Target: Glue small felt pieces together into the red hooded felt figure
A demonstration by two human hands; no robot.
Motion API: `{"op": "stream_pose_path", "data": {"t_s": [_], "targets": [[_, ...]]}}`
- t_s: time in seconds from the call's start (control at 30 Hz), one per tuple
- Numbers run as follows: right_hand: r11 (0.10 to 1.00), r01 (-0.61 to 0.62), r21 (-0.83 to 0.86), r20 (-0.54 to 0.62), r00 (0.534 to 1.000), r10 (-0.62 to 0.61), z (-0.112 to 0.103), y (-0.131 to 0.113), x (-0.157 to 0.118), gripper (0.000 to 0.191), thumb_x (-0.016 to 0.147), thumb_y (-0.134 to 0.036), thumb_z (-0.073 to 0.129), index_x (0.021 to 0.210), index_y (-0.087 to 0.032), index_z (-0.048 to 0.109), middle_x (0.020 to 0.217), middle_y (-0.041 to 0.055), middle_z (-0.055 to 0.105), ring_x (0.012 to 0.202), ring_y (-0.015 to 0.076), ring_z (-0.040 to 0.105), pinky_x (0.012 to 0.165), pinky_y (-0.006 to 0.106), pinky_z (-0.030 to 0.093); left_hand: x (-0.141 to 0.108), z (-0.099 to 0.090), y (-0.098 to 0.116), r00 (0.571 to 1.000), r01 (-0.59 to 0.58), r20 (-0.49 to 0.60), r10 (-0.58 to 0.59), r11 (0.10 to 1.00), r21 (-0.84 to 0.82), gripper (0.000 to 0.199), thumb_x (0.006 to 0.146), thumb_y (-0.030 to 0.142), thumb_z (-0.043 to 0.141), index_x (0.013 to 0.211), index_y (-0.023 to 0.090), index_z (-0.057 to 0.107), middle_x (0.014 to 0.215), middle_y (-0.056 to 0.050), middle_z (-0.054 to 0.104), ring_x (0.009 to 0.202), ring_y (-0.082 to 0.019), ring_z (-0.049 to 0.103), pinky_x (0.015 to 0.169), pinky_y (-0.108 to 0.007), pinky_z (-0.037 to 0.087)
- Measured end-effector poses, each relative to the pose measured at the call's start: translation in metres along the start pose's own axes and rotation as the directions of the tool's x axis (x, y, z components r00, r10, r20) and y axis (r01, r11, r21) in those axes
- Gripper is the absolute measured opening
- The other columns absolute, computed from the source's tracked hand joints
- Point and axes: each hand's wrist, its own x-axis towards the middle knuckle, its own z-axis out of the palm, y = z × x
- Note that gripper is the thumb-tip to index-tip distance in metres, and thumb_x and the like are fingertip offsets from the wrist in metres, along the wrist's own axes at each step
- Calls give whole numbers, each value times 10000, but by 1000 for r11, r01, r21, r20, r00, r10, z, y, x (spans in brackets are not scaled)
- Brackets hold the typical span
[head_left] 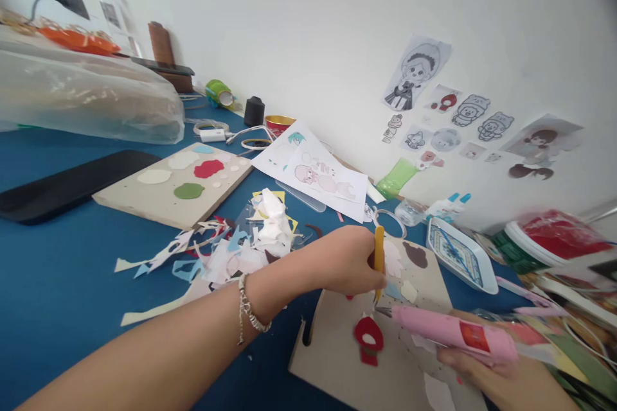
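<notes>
My left hand [351, 259] reaches in from the lower left, fingers closed around yellow tweezers [379, 257] that point downward. In my right hand [475, 366] is a pink hot glue gun [448, 329], its metal nozzle close by the tweezers' tip. Whether the two tips touch, and what the tweezers pinch, I cannot tell. Just below them a red felt piece [376, 329] with a white oval in its middle lies on a wooden board [332, 350]. Other cutouts share that board, among them a brown felt piece [415, 255] and a pale one [409, 291].
A second board [144, 199] with coloured felt shapes lies left, beside felt scraps [231, 257]. Printed drawings [318, 173] rest behind. A white patterned tray [460, 253] and a tub [554, 237] stand right. A black tray [72, 183] and plastic bag [87, 93] lie far left.
</notes>
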Motion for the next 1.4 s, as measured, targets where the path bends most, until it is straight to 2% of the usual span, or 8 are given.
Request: {"op": "stream_pose_path", "data": {"t_s": [0.27,0.37,0.57,0.67,0.83,1.0,1.17,1.4], "targets": [[995,95,-14,11,995,-95,0,-7,1,222,641,-511,617,749,-347,722,704,-37,720,687,253,702,564,255,588,1,1,-1,999,20,29,-20,999,-24,149,740,273,597,747,148,677,706,-59,680,598,-160,610,483,-241,442],[991,133,-22,21,991,-133,0,-9,-1,197,675,-505,595,664,-331,688,604,-31,679,624,248,685,524,259,573,0,1,-1,998,31,46,-29,999,-42,158,744,282,596,758,147,676,734,-66,684,604,-160,617,502,-244,452],[989,144,-25,32,989,-143,-2,-14,-1,156,678,-468,600,692,-345,694,635,-49,695,592,236,673,515,258,563,-4,-1,1,999,-3,39,6,997,-71,100,722,226,597,745,152,660,676,-44,665,565,-154,617,485,-235,445],[989,148,-3,37,988,-148,-1,-15,0,179,685,-468,575,691,-343,703,621,-46,691,624,255,678,528,273,566,-4,-4,2,997,30,75,-20,992,-125,147,725,225,569,802,150,670,719,-54,685,552,-152,626,480,-234,458],[994,107,-29,-2,994,-107,0,-19,-3,209,644,-474,607,738,-333,730,663,-48,713,652,251,684,554,263,566,-5,-7,3,989,54,144,-34,989,-135,211,661,158,546,816,149,688,711,-47,696,614,-171,649,477,-220,460],[995,98,-18,-102,990,-100,2,-27,-7,218,643,-474,584,642,-288,699,640,-30,706,578,215,645,516,243,524,-6,-8,2,987,25,164,-1,989,-144,249,628,132,524,801,162,700,686,-13,682,616,-150,633,476,-199,455],[983,167,-78,3,986,-167,-2,-25,-5,210,679,-457,579,670,-292,708,672,-41,717,574,206,662,517,225,533,-5,-8,3,987,15,160,3,994,-110,281,612,114,512,799,173,713,716,-3,684,627,-136,612,483,-198,431],[990,136,-43,7,991,-136,-2,-18,-3,199,688,-452,573,725,-319,716,646,-49,697,664,230,696,540,225,562,-4,-8,3,983,48,180,-31,995,-91,241,666,185,551,840,152,715,700,-36,687,616,-156,618,490,-224,434]]}}
